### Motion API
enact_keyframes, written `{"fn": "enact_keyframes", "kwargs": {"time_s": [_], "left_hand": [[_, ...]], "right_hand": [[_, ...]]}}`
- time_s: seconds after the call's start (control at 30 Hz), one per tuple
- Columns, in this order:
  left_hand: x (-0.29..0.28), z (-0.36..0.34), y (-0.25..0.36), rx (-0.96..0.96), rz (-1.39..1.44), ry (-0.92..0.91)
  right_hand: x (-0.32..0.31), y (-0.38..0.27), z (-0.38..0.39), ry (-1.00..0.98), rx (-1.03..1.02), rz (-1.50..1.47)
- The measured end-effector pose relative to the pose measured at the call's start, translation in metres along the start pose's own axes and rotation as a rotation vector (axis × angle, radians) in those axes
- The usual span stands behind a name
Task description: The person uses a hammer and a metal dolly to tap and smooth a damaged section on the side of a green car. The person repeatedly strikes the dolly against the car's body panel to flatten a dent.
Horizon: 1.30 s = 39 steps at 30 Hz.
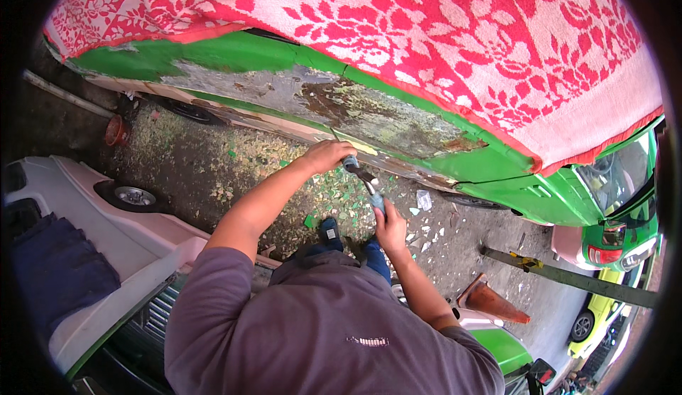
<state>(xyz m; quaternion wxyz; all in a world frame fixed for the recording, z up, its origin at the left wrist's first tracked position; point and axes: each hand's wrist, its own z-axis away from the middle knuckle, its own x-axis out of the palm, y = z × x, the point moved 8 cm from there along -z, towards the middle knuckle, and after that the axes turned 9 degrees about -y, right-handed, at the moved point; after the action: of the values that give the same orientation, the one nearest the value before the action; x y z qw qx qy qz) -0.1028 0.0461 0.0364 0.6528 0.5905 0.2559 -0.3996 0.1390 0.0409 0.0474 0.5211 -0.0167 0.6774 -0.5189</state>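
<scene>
A green car body (234, 52) fills the upper half, with a long patch of stripped, rusty paint (355, 107) along its side. A red and white floral cloth (440, 33) covers its top. My left hand (327, 155) grips the front end of a dark hand tool (361, 176) held against the lower edge of the stripped patch. My right hand (389, 228) holds the tool's teal rear grip. Both arms reach out from my grey-sleeved shoulders, and my dark shoes (330, 230) stand just below the tool.
Green and pale paint flakes (213, 160) litter the ground. A white car (106, 224) with a dark blue cloth (57, 267) on it stands at the left. An orange cone (490, 299) and a long metal bar (568, 278) lie at the right, with more cars beyond.
</scene>
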Motion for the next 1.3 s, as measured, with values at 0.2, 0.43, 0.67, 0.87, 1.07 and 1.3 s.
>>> {"fn": "enact_keyframes", "kwargs": {"time_s": [0.2, 0.43, 0.67, 0.87, 1.07, 1.3], "left_hand": [[0.008, -0.003, -0.006, -0.003, 0.015, 0.002], [0.002, -0.004, -0.002, -0.033, 0.036, 0.024], [0.015, -0.002, 0.001, -0.032, -0.008, 0.018], [0.009, -0.006, -0.007, -0.059, 0.027, 0.003], [0.002, -0.002, -0.007, -0.068, 0.064, 0.064], [0.006, 0.002, -0.005, -0.089, 0.063, 0.091]], "right_hand": [[-0.019, -0.011, 0.013, 0.204, -0.190, -0.163], [-0.013, 0.007, 0.002, 0.098, -0.007, -0.234], [-0.011, 0.009, -0.001, 0.061, 0.027, -0.142], [-0.014, 0.001, -0.006, 0.120, -0.054, -0.024], [-0.020, 0.008, -0.003, 0.192, -0.135, -0.132], [-0.028, 0.009, -0.010, 0.146, -0.035, -0.136]]}}
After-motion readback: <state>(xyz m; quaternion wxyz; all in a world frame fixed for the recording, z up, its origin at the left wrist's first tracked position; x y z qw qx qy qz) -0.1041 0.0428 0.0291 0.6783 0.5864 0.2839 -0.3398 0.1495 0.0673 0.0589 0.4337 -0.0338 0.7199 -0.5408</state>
